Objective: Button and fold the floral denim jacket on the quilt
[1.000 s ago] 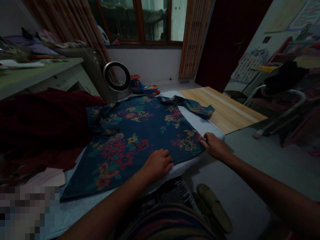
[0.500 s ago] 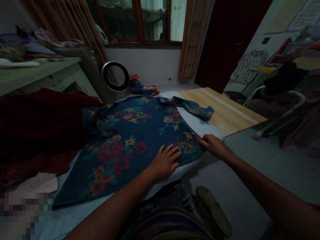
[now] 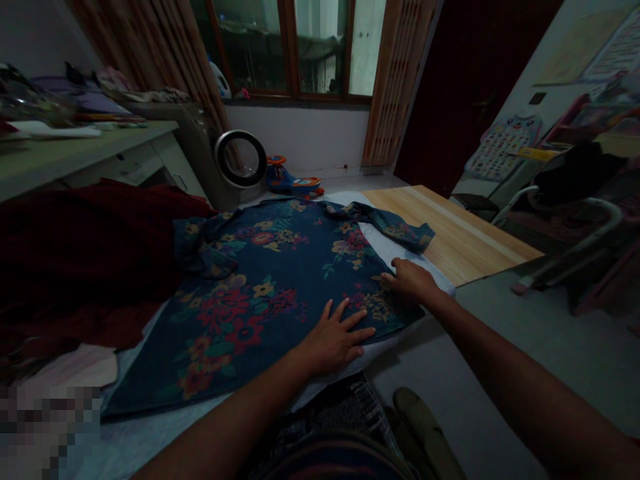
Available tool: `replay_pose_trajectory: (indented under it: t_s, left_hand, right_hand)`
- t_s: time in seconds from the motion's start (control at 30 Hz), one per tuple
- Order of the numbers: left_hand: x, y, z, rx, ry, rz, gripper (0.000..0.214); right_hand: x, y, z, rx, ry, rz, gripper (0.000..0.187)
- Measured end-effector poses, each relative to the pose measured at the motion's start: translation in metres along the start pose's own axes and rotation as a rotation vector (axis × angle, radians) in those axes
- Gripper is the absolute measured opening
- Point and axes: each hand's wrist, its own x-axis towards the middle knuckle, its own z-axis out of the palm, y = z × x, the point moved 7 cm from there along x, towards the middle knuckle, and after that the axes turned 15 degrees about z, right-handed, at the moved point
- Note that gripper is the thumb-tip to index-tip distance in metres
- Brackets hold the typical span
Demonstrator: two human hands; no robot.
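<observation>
A dark blue floral shirt [image 3: 280, 267] lies spread out before me, one sleeve at its left and the other stretched to the right. My left hand [image 3: 333, 343] rests flat on the shirt near its hem, fingers spread. At the garment's right edge is my right hand [image 3: 413, 281], its thumb and forefinger apart and its other fingers partly hidden; nothing shows gripped in it. Under the shirt, a white cloth [image 3: 383, 243] shows along the right side and the front.
A dark red cloth heap [image 3: 100, 247] sits left of the shirt. Beyond the right sleeve extends a wooden board [image 3: 460, 233]. Farther off are a washing machine with its round door [image 3: 241, 159] open, a ride-on toy [image 3: 295, 181] and a desk [image 3: 90, 153]. Slippers [image 3: 425, 427] lie on the floor.
My right hand has loosened from the shirt's right edge, its thumb and forefinger parting. My left hand stays on the cloth, its fingers a little more spread. The view has shifted slightly.
</observation>
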Motion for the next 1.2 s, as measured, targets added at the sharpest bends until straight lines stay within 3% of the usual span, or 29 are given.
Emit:
replay_pose_trajectory:
  t_s: [0.13,0.33,0.4,0.5,0.6,0.73,0.83,0.9,1.07,1.2]
  left_hand:
    - [0.001,0.002,0.002,0.007,-0.006,0.03,0.05]
    - [0.001,0.003,0.002,0.026,0.021,0.05,0.05]
    - [0.001,0.002,0.002,0.027,0.032,0.051,0.05]
    - [0.002,0.003,0.002,0.011,0.052,0.062,0.049]
    - [0.003,0.009,-0.003,-0.02,0.103,0.111,0.047]
    - [-0.001,0.014,-0.021,-0.136,0.282,0.145,0.032]
    - [-0.015,-0.003,-0.041,-0.165,0.447,-0.001,0.024]
    - [-0.029,-0.021,-0.052,-0.095,0.482,-0.127,0.023]
    - [-0.069,-0.083,-0.062,0.182,0.295,-0.501,0.041]
    - [-0.094,-0.115,-0.046,0.219,0.162,-0.678,0.059]
  right_hand:
    - [0.013,-0.016,0.005,-0.007,0.01,0.034,0.038]
    - [0.011,-0.012,0.011,0.006,0.045,0.001,0.031]
    - [0.005,-0.014,0.01,-0.002,0.103,-0.013,0.027]
    - [-0.006,-0.029,-0.002,0.004,0.293,-0.042,0.027]
    - [-0.017,-0.061,-0.005,0.086,0.405,-0.215,0.034]
    - [-0.026,-0.104,0.026,0.203,0.27,-0.504,0.042]
    - [-0.025,-0.112,0.054,0.215,0.196,-0.473,0.048]
    - [-0.025,-0.112,0.065,0.2,0.18,-0.437,0.051]
    - [-0.025,-0.108,0.067,0.152,0.184,-0.351,0.059]
    - [-0.025,-0.109,0.066,0.135,0.176,-0.337,0.061]
